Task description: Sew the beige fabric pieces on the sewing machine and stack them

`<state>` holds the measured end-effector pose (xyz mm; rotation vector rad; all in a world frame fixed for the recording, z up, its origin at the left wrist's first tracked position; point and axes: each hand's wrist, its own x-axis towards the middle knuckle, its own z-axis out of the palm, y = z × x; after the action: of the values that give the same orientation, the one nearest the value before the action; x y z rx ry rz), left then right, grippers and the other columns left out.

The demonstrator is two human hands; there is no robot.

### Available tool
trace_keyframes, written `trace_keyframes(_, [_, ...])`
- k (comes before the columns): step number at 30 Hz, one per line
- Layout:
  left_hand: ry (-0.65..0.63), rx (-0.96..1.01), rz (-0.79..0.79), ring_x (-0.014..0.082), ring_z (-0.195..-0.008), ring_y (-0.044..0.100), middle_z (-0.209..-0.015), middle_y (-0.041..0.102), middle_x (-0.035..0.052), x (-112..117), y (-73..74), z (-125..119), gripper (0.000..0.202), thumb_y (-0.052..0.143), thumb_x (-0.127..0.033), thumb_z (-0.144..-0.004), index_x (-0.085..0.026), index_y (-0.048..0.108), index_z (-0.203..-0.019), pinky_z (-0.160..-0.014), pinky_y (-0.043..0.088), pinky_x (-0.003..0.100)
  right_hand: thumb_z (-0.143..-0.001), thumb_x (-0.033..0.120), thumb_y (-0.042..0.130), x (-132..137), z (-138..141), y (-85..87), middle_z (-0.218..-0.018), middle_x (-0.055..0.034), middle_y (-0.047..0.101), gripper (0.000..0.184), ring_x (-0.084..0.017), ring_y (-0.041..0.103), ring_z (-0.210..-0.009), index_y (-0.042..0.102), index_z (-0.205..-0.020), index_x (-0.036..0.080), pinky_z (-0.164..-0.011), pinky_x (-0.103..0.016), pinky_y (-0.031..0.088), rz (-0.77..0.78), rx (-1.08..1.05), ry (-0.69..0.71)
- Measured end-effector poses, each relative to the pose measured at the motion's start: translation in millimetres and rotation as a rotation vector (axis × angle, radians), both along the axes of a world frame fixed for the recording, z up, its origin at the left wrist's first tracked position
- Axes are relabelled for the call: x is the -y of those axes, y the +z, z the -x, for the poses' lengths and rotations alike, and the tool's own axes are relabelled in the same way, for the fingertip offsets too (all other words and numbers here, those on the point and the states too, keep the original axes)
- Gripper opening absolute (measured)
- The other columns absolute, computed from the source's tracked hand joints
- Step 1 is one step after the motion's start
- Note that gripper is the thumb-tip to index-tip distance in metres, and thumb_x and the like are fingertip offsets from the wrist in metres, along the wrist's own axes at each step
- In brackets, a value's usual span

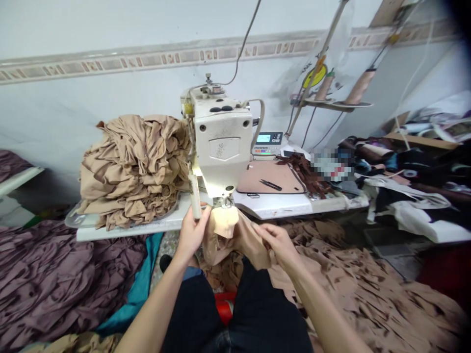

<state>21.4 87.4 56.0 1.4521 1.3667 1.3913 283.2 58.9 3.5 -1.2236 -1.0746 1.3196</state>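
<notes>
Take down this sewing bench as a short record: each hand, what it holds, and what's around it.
Left hand: holding tan fabric
Right hand: pinching the same fabric
Machine: white sewing machine, fabric just below its foot
Bench: folded fabric heap left of the machine; black snips on a tan pad to its right
Floor: tan cloth pile, purple cloth pile

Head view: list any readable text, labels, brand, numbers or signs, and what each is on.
None can be read for certain.
Sewing machine head: embossed badge, too small to read.
Control panel: lit display, too small to read.
Plastic bag: yellow logo with dark marks, too blurred to read.
Pixelated patch: blurred out, unreadable.
</notes>
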Motion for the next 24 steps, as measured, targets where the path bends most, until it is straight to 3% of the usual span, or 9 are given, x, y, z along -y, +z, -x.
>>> trace_keyframes(2, [0.01, -0.167, -0.057, 0.0207, -0.088, 0.071, -0.099, 0.076, 0.0073, 3, 4.6, 20, 0.031, 0.068, -0.046, -0.097, -0.017, 0.074, -0.104, -0.07, 0.051, 0.025, -0.073, 0.065, 0.091, 17, -9, -16.6, -0.067, -0.0006, 0.064, 0.051, -0.01, 0.044, -0.055, 0.081, -0.083, 0.016, -0.05, -0.023, 0.03, 0.102, -0.018, 0.127])
trace_keyframes(4, [0.052, -0.311, -0.143, 0.0218, -0.089, 0.073, -0.101, 0.078, 0.0083, 2, 16.8, 43, 0.029, 0.067, -0.043, -0.098, -0.017, 0.076, -0.105, -0.069, 0.052, 0.025, -0.07, 0.061, 0.094, 29, -19, -31.6, -0.072, -0.0011, 0.065, 0.05, -0.009, 0.043, -0.055, 0.083, -0.09, 0.016, -0.049, -0.022, 0.028, 0.172, -0.053, 0.192])
trace_keyframes(8, [0.279, -0.599, -0.387, 0.0211, -0.082, 0.072, -0.092, 0.078, 0.0069, -14, 57.5, 77, 0.025, 0.064, -0.039, -0.1, -0.018, 0.077, -0.102, -0.075, 0.053, 0.028, -0.065, 0.06, 0.098, 33, -31, -47.5, -0.067, 0.0007, 0.059, 0.05, -0.008, 0.038, -0.054, 0.081, -0.084, 0.017, -0.048, -0.022, 0.025, 0.204, -0.123, 0.02])
trace_keyframes(10, [0.396, -0.782, -0.488, 0.022, -0.082, 0.071, -0.091, 0.077, 0.0073, -26, 78.4, 85, 0.024, 0.061, -0.036, -0.102, -0.018, 0.076, -0.102, -0.077, 0.052, 0.03, -0.061, 0.064, 0.098, 29, -30, -46.7, -0.065, 0.0009, 0.057, 0.054, -0.009, 0.038, -0.054, 0.08, -0.08, 0.017, -0.048, -0.022, 0.025, 0.199, -0.139, -0.058])
trace_keyframes(12, [0.48, -0.955, -0.53, 0.0246, -0.087, 0.071, -0.094, 0.076, 0.0093, -38, 95.6, 89, 0.026, 0.058, -0.035, -0.104, -0.017, 0.076, -0.105, -0.079, 0.05, 0.032, -0.06, 0.067, 0.097, 27, -25, -42.1, -0.066, -0.0002, 0.059, 0.057, -0.01, 0.04, -0.055, 0.08, -0.08, 0.016, -0.048, -0.023, 0.026, 0.194, -0.117, -0.043])
trace_keyframes(15, [0.574, -1.14, -0.502, 0.0311, -0.101, 0.068, -0.103, 0.073, 0.0142, -57, 114.9, 89, 0.029, 0.055, -0.039, -0.105, -0.018, 0.075, -0.108, -0.08, 0.048, 0.036, -0.06, 0.067, 0.097, 31, -18, -35.4, -0.067, 0.0006, 0.059, 0.062, -0.01, 0.041, -0.054, 0.082, -0.094, 0.017, -0.049, -0.023, 0.027, 0.169, -0.063, 0.03])
trace_keyframes(18, [0.589, -1.233, -0.427, 0.0378, -0.116, 0.062, -0.114, 0.07, 0.0192, -76, 129.6, 83, 0.03, 0.056, -0.041, -0.103, -0.017, 0.074, -0.107, -0.081, 0.049, 0.039, -0.063, 0.063, 0.097, 37, -21, -37.1, -0.065, 0.0031, 0.055, 0.068, -0.012, 0.044, -0.054, 0.08, -0.11, 0.018, -0.05, -0.024, 0.031, 0.112, -0.008, 0.043])
trace_keyframes(21, [0.557, -1.281, -0.341, 0.0416, -0.124, 0.056, -0.121, 0.069, 0.0215, -93, 141.0, 74, 0.026, 0.058, -0.035, -0.1, -0.016, 0.074, -0.107, -0.084, 0.052, 0.042, -0.069, 0.058, 0.094, 39, -38, -51.8, -0.064, 0.0046, 0.054, 0.071, -0.013, 0.047, -0.056, 0.075, -0.123, 0.016, -0.052, -0.025, 0.036, 0.084, 0.037, 0.005])
trace_keyframes(24, [0.54, -1.298, -0.261, 0.0391, -0.121, 0.054, -0.128, 0.068, 0.0212, -102, 149.6, 67, 0.026, 0.054, -0.023, -0.1, -0.012, 0.074, -0.11, -0.089, 0.054, 0.047, -0.067, 0.055, 0.093, 39, -59, -76.4, -0.061, 0.0067, 0.054, 0.087, -0.016, 0.053, -0.057, 0.066, -0.139, 0.015, -0.056, -0.028, 0.044, 0.1, 0.148, -0.044])
